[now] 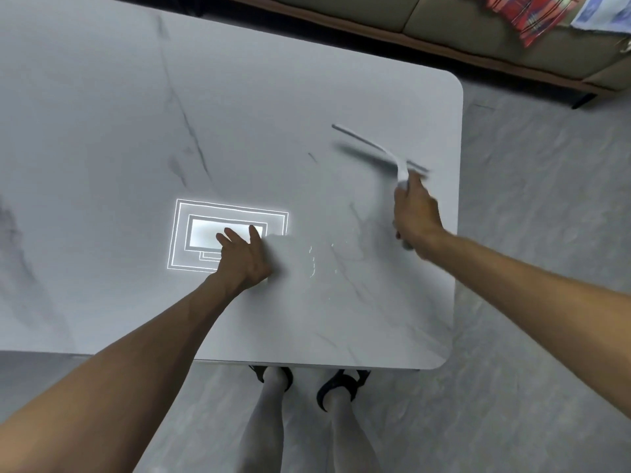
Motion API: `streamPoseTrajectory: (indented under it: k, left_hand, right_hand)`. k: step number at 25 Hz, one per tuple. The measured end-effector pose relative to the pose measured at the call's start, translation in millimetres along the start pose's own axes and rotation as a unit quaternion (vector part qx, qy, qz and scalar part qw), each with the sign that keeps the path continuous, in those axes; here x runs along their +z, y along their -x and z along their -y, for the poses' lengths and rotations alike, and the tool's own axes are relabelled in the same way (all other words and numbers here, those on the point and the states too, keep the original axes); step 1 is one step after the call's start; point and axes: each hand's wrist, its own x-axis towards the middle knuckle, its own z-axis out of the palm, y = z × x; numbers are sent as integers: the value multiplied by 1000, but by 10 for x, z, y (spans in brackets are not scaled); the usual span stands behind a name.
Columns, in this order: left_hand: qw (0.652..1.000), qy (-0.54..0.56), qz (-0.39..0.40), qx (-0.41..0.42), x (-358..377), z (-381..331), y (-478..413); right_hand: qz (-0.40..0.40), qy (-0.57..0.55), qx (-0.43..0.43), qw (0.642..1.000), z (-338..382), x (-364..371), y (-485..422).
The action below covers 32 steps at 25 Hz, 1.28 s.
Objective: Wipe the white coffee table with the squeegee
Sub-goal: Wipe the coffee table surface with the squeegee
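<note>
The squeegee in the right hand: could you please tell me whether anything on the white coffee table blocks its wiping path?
Only the left hand, resting on the table left of the squeegee, beside wet streaks. Nothing else visible lies on it.

One head-worn wide-angle camera (the only view) looks steeply down from close above the white coffee table [102, 138]
</note>
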Motion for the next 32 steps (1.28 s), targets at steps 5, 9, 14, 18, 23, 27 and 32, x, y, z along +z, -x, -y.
streamPoseTrajectory:
  k: [5,9,14,18,23,27,32]
  left_hand:
    - [989,17,-117,85,18,455,243]
    - [989,-6,-121,86,56,719,436]
    - [981,-109,-132,94,151,691,524]
    - [982,-112,-114,99,163,632,619]
    - [982,-68,-148,96,126,849,715]
    - [982,9,-182,47,97,1062,739]
    - [987,36,-155,30,77,1246,686]
  right_hand:
    - [57,94,-103,989,414,547,-97]
    - [121,178,-245,945,-156,797,376]
    - [153,337,-332,868,-1086,253,408]
    - [138,434,-328,828,-1336,-293,247]
    - [104,388,-419,814,-1027,-100,331]
    - [167,317,-506,785,-610,962,614]
    - [200,338,-532,750,-492,1580,721]
